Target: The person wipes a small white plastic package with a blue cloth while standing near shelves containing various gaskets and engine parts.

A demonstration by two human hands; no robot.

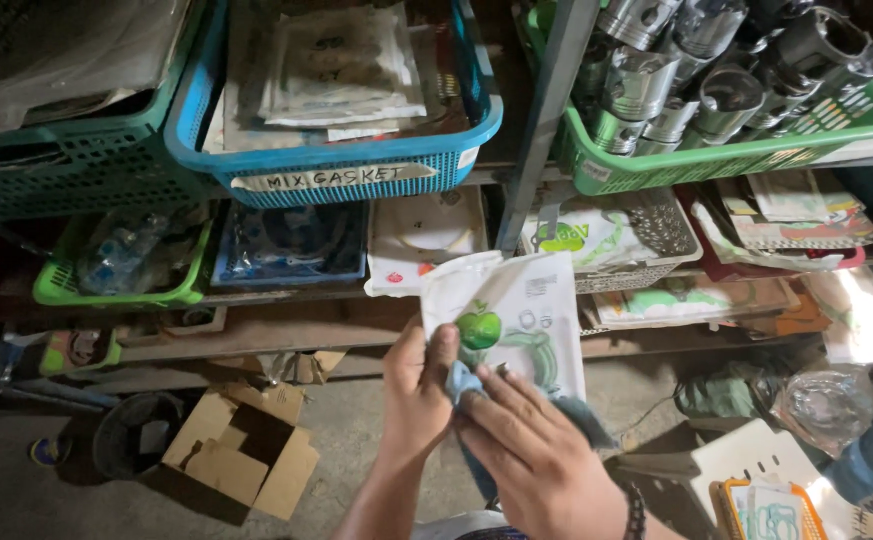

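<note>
My left hand (415, 385) grips a flat white plastic packet (517, 305) with a green round logo and ring-shaped parts showing through it, thumb on its lower left face. My right hand (532, 450) presses a blue cloth (465, 382) against the packet's lower edge, fingers spread over the cloth. Part of the cloth hangs dark below the right hand. Both hands meet at the middle bottom of the view, in front of the shelves.
A metal shelf rack holds a blue basket (342, 165) of flat packets, a green basket (747, 150) of metal pistons, a dark green basket (67, 165) and more packets lower down. An open cardboard box (242, 450) and a black round tub (137, 430) lie on the floor.
</note>
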